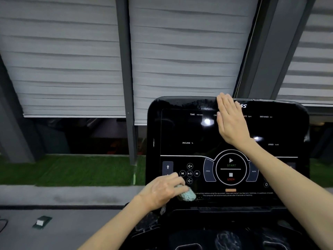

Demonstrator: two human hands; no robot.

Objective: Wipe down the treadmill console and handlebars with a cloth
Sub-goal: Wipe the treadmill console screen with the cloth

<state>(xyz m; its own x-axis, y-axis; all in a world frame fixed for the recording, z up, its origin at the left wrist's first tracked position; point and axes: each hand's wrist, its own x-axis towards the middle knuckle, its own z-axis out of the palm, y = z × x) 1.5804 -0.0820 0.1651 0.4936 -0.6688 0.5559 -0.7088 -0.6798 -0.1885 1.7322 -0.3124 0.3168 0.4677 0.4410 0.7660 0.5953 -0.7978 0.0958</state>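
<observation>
On the head camera I see the treadmill console (180,130) filling the frame from centre out to 3 o'clock. Its glossy black face is turned toward me, with its long axis running side to side and its top edge at 12. The screen is dark, with white labels for TIME, INCLINE, SPEED and DISTANCE and two bright glare spots. A round START/STOP dial (231,168) sits low in the panel, with media buttons (189,173) at its 9 o'clock.

The left hand (162,191) curls its fingers round the cloth (188,195) and presses it on the console's lower strip, at 7 o'clock from the dial. The cloth is a small, nubbly, pale-teal wad poking out of the fingers toward 4 o'clock. I cannot make out its long axis, as the grip hides much of it.

The right hand (231,121) lies flat on the upper screen, fingers straight and together, holding nothing, tips at the top rim pointing to 11 o'clock.

Grey blinds (72,69) hang behind.
</observation>
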